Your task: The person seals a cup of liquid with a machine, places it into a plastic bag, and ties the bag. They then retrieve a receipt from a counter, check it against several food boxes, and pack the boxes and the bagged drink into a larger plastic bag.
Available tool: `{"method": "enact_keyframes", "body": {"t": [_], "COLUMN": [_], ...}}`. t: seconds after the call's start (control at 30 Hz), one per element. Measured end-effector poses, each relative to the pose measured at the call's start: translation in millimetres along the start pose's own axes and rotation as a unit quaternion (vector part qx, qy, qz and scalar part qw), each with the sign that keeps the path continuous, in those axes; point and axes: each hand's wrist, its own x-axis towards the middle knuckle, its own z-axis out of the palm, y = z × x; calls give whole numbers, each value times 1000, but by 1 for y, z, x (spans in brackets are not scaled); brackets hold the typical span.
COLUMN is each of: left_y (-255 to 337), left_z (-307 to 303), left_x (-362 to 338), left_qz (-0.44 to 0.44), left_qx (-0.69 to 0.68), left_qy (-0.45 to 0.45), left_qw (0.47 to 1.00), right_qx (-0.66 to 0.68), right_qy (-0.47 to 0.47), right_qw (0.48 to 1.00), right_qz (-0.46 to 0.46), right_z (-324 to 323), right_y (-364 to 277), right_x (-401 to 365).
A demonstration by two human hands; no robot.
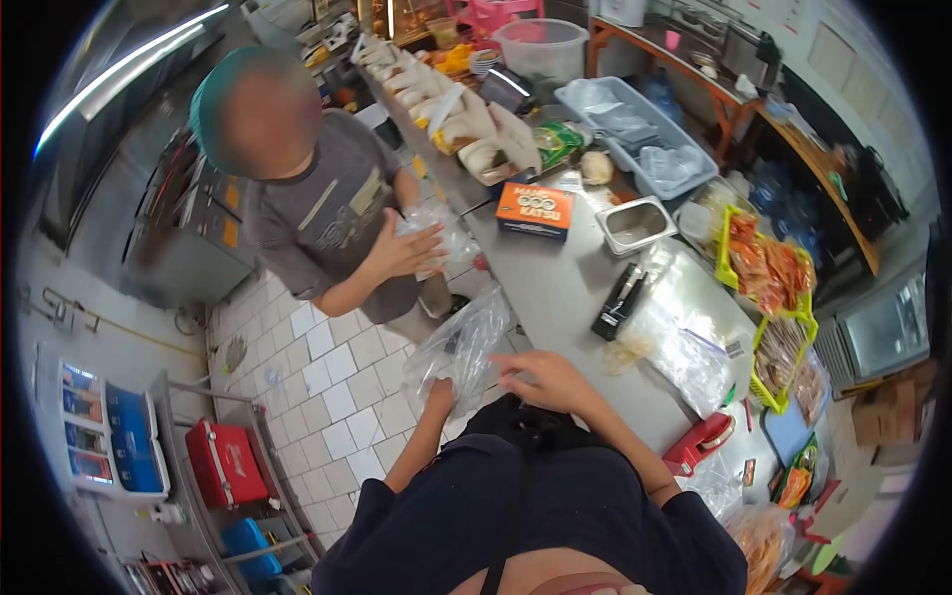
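My left hand [439,399] is closed on a clear plastic bag [458,338], which stands up from it over the tiled floor, beside the steel counter. To the right of the bag, my right hand [543,381] has its fingers apart and its forefinger reaching toward the bag's edge. It holds nothing that I can see. Across from me, a co-worker in a green cap has their hands [409,246] on another clear plastic bag [446,236]. Whatever is inside that bag is hard to make out.
On the steel counter [558,288] stand an orange and black box [535,210], a metal pan [636,224] and a black box [620,301]. Flat plastic bags [684,362] and a red sealer-like device [699,443] lie nearer. Yellow baskets [727,260] line the right edge. A red cooler [224,463] sits low left.
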Motion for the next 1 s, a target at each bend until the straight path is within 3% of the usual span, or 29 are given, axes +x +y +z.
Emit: {"method": "enact_keyframes", "body": {"t": [0.03, 0.07, 0.1, 0.13, 0.17, 0.2, 0.23, 0.27, 0.3, 0.33, 0.37, 0.4, 0.47, 0.5, 0.53, 0.57, 0.6, 0.63, 0.67, 0.7, 0.73, 0.77, 0.87, 0.93, 1.0], "left_y": [6, 15, 36, 58, 68, 71, 50, 50, 53, 61, 83, 92, 102, 101, 97, 104, 132, 167, 219, 278, 323, 359, 417, 424, 428], "left_z": [-1, -6, -26, -46, -50, -46, -8, -11, -21, -37, -73, -102, -145, -162, -172, -184, -191, -186, -172, -146, -128, -114, -103, -76, -58], "left_x": [-2, 1, -5, -14, -16, -21, -10, -9, -4, 3, 2, 0, -1, -6, -7, -5, 16, 39, 62, 89, 101, 105, 103, 105, 109], "left_qz": [-46, -87, -95, -103, -85, -69, -164, -165, -129, -89, -179, -173, -20, 49, 122, 192, 324, 489, 665, 763, 762, 759, 788, 794, 778], "left_qx": [-3, -6, -7, -8, -14, -19, -192, -190, -99, -7, -152, -148, 139, 189, 234, 234, 213, 205, 236, 290, 252, 187, 87, 77, 163], "left_qy": [-37, -72, -73, -74, -40, -9, 17, 11, -17, -44, -27, -34, -124, -58, 8, 35, 38, 64, 151, 409, 530, 595, 605, 601, 606], "left_qw": [998, 994, 993, 992, 995, 997, 967, 968, 987, 995, 972, 973, 982, 979, 964, 952, 921, 845, 692, 408, 273, 188, 72, 55, -18], "right_qx": [2, -160, -320, -324, -218, -101, -98, -22, 55, 58, 42, 24, -16, -162, -296, -283, -261, -234, -214, -121, -38, -32, -33, -36, -85], "right_qy": [-5, -95, -177, -172, -36, 100, 102, 42, -18, -17, -71, -121, -88, -175, -258, -243, -269, -290, -263, -94, 84, 115, 126, 121, 188], "right_qw": [1000, 979, 917, 917, 974, 989, 989, 998, 998, 998, 997, 991, 990, 958, 893, 896, 884, 871, 871, 935, 960, 951, 928, 914, 896], "right_qz": [-5, 77, 158, 157, 57, -45, -42, -40, -38, -32, 10, 52, 105, 161, 217, 242, 280, 321, 355, 319, 265, 286, 349, 386, 393], "right_z": [5, 10, 14, 21, 31, 37, 40, 42, 45, 52, 62, 72, 112, 123, 131, 130, 121, 117, 121, 126, 129, 130, 118, 114, 135], "right_y": [14, 28, 40, 47, 52, 53, 50, 44, 40, 41, 48, 62, 124, 140, 146, 136, 116, 104, 112, 124, 131, 129, 95, 81, 92], "right_x": [-1, -5, -6, -6, -7, -5, 3, 13, 22, 33, 45, 56, 57, 53, 51, 51, 53, 50, 44, 39, 35, 29, 13, 6, 0]}}
